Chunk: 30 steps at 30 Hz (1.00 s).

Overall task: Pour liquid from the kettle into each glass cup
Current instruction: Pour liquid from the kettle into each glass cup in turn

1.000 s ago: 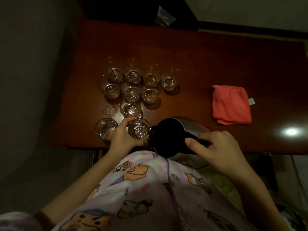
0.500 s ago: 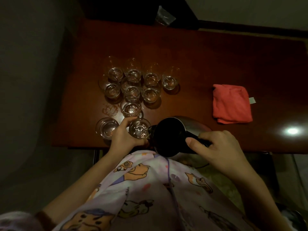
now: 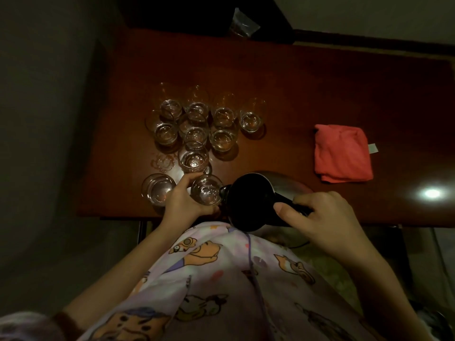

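Observation:
My left hand [image 3: 183,200] grips a clear glass cup [image 3: 206,190] near the front edge of the dark wooden table [image 3: 295,94]. My right hand [image 3: 322,219] holds the black handle of a steel kettle [image 3: 253,200], which is tilted left with its spout touching the rim of that cup. Another glass cup [image 3: 157,188] stands just left of my left hand. Behind them, several more glass cups [image 3: 197,124] are clustered in rows, most holding some clear liquid.
A folded red cloth [image 3: 343,153] lies on the right part of the table. A bright light reflection [image 3: 432,193] shines on the wood near the front right edge. A crumpled clear bag [image 3: 243,23] sits beyond the far edge. My patterned clothing fills the foreground.
Nothing has visibly moved; both hands, the held cup and the tilted kettle keep the same pose.

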Available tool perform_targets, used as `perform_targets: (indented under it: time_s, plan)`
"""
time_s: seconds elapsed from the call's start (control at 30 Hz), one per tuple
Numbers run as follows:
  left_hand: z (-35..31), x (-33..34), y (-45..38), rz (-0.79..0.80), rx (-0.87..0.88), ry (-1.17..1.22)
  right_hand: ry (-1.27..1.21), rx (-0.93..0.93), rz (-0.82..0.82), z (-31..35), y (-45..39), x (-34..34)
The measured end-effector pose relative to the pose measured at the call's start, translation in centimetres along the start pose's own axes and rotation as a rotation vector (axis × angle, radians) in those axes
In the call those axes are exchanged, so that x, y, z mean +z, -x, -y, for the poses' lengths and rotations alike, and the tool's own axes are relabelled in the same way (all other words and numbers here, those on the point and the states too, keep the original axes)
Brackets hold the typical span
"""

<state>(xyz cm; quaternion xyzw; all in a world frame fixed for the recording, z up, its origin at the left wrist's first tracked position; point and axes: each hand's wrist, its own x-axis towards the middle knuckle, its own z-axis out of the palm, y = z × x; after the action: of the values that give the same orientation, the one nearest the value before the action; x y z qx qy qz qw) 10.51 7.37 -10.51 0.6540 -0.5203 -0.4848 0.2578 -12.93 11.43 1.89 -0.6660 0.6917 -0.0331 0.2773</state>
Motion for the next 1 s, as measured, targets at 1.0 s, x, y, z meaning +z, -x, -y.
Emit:
perform_targets:
  time_s: [1.0]
  plan:
    - [0.60, 0.05, -0.22, 0.001, 0.001, -0.014, 0.003, 0.012, 0.022, 0.39, -0.01, -0.38]
